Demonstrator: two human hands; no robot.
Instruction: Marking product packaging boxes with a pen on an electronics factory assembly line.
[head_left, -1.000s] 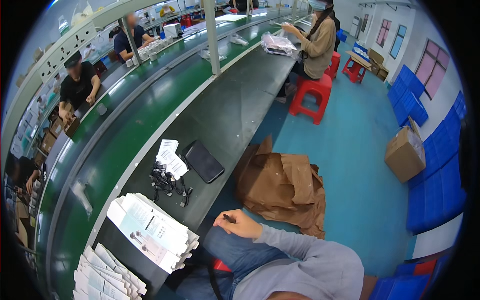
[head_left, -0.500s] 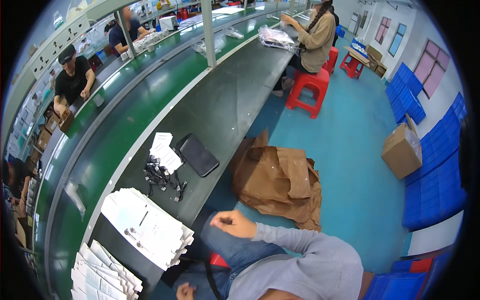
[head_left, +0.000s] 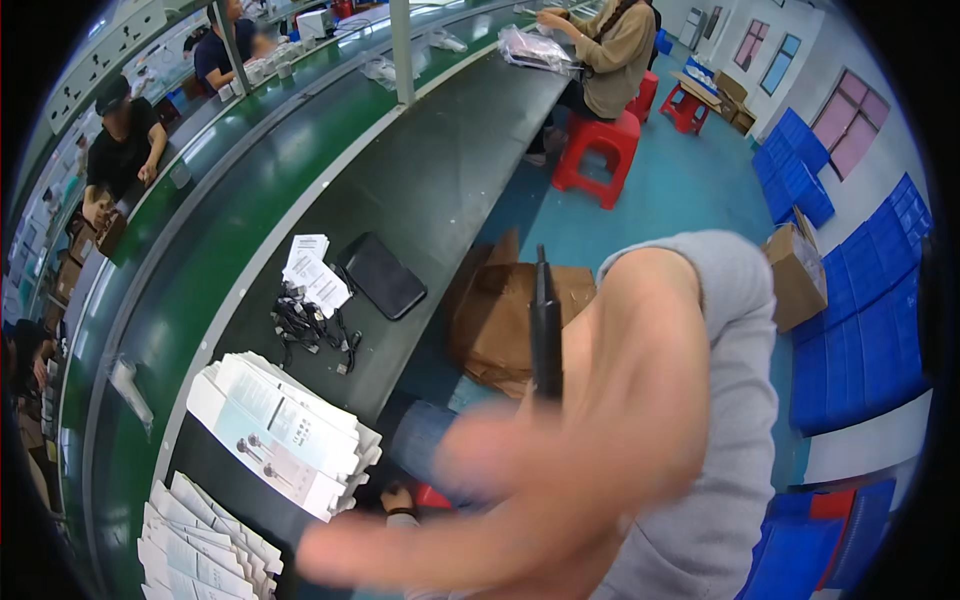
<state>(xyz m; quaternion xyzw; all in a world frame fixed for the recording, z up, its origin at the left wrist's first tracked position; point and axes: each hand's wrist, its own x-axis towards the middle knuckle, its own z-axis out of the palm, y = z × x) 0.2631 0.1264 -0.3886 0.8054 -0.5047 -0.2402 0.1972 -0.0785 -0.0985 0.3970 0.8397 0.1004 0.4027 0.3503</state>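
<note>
My right hand [head_left: 570,450] is raised close to the camera, blurred, its fingers stretched out and apart toward the lower left. A thin black tapered rod [head_left: 545,335] stands upright against it; whether the hand touches it I cannot tell. Small and low beside the table edge is my left hand [head_left: 397,497], a dark band at its wrist; its fingers are too small to read. Nearest on the table lies a stack of flat white printed boxes [head_left: 280,425] with earphones pictured on top. A second fanned stack of white boxes [head_left: 205,545] lies closer to me.
Beyond the boxes are coiled black cables [head_left: 308,322], white paper slips [head_left: 316,272] and a black case [head_left: 384,275]. A green conveyor [head_left: 215,285] runs along the left. Crumpled brown paper [head_left: 495,325] is on the floor. Co-workers sit farther off, one on a red stool [head_left: 597,155].
My right hand has swung up from above my leg to just before the camera. The black rod has come into view. My left hand sits higher in the picture, and the view has shifted slightly.
</note>
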